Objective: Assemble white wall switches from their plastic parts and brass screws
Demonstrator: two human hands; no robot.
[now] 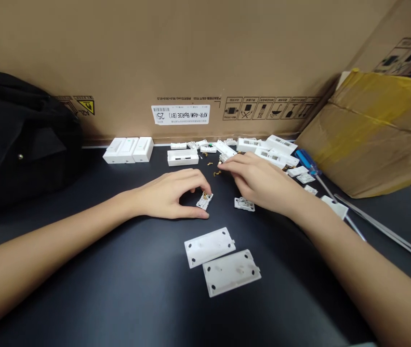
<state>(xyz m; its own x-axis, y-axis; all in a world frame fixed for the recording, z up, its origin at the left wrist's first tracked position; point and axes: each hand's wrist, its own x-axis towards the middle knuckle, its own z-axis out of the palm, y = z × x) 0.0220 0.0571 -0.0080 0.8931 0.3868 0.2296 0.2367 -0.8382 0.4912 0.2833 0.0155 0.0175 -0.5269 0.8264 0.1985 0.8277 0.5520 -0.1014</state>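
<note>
White plastic casings (pixel 127 150), three side by side, sit on the black bench (pixel 82 289) well beyond and to the left of the left fingers. The left hand (pixel 171 193) lies low, its thumb and index finger pinching a small moulded plastic insert (pixel 204 200) at opposite edges, with a brass-coloured contact (pixel 205 195) showing at its upper end. This edge hold looks right: it leaves the face uncovered, and only light pressure seems wanted, since squeezing could tilt the insert. Beyond those fingertips stands an open rectangular housing (pixel 182 157). Two flat cover plates (pixel 209 246) lie nearer the wearer than both sets of fingers, out of the way.

Loose brass-coloured pieces (pixel 217 173) are scattered between the two hands, close to the right index fingertip. The right hand (pixel 263 180) reaches there with thumb and index spread apart; whether the fingertip touches anything is unclear. Such tiny parts are probably best taken singly, with the fingertips, and turned the right way before seating. Just below the right thumb rests a second slotted insert (pixel 244 204), which the lowered hand could knock. Beyond the right knuckles are more housings (pixel 268 149), with a blue-handled screwdriver (pixel 306 161) farther right.
</note>
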